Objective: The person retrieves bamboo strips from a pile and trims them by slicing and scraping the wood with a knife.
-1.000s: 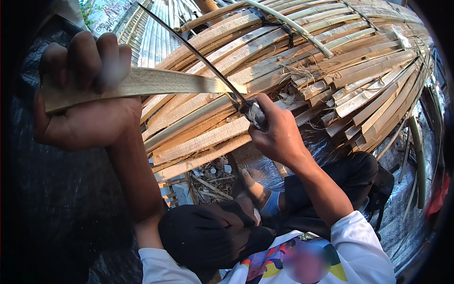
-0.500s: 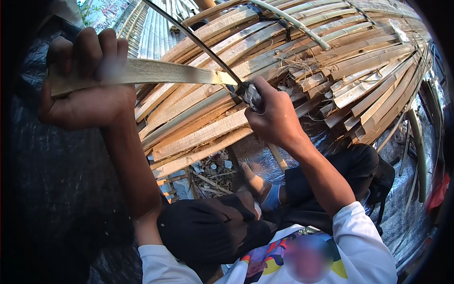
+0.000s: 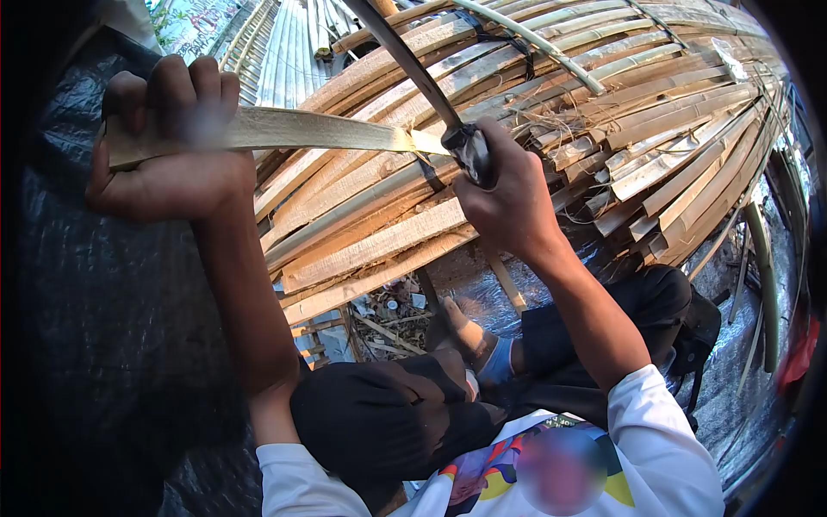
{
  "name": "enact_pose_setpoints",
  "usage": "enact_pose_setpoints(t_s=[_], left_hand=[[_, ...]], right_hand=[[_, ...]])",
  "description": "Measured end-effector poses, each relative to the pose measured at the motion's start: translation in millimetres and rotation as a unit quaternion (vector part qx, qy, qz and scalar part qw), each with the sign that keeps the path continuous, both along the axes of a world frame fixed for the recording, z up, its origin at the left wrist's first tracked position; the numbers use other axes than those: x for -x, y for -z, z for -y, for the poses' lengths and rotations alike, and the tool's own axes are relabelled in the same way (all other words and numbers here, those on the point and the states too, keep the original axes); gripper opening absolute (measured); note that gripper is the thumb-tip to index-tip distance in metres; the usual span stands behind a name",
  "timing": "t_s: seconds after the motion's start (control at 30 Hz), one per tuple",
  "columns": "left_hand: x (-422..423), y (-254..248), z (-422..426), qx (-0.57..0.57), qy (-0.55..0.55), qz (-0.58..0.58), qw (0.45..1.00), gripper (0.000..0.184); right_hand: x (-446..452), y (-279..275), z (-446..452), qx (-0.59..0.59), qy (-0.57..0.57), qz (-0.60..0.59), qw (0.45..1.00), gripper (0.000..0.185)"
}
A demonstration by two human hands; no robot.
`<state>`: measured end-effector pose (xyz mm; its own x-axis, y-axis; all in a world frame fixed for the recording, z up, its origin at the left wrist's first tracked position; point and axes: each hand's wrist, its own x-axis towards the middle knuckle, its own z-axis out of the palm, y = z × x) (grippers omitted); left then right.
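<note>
My left hand [image 3: 177, 168] is raised at the upper left, its fingers wrapped round one end of a flat bamboo strip [image 3: 314, 131]. The strip runs out to the right, and its far end shows a pale, freshly cut patch beside my right hand. My right hand [image 3: 512, 194] grips the dark, wrapped handle of a machete [image 3: 413, 69]. Its long narrow blade slants up and left, past the top edge of the view. The strip's tip meets or passes behind the handle; I cannot tell which.
A large heap of split bamboo slats [image 3: 379, 246] lies ahead, tied in places with dark bands. A bamboo pole [image 3: 534, 43] crosses its top. Dark plastic sheeting [image 3: 112, 302] covers the left side. My bare foot [image 3: 469, 336] rests below the heap, near wood scraps [image 3: 392, 323].
My right hand and the machete have shifted slightly right, and the blade has turned to show more of its flat side. More of the strip's pale cut end shows. My left hand has moved slightly right.
</note>
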<state>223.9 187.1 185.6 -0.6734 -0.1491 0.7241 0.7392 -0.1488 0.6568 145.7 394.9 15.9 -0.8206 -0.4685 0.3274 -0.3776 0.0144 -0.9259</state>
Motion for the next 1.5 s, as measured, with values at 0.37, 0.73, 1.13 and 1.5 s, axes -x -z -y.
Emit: enact_pose_setpoints(t_s=[0.37,0.73,1.13,1.5], left_hand=[[12.7,12.3,15.9,-0.014,-0.019,-0.003,1.0,0.032],[19.4,7.6,2.9,-0.031,0.043,0.007,0.999,0.032],[43.8,2.1,-30.2,0.039,0.217,0.021,0.975,0.033],[21.2,8.9,-24.0,0.046,-0.099,0.015,0.994,0.037]], right_hand=[[-6.4,86.5,-1.2,-0.152,0.017,0.064,0.986,0.03],[-6.7,86.2,0.3,-0.156,0.05,0.021,0.986,0.025],[14.3,38.3,-21.7,-0.111,0.053,0.085,0.989,0.024],[25.4,99.9,-20.6,-0.17,0.029,0.057,0.983,0.021]])
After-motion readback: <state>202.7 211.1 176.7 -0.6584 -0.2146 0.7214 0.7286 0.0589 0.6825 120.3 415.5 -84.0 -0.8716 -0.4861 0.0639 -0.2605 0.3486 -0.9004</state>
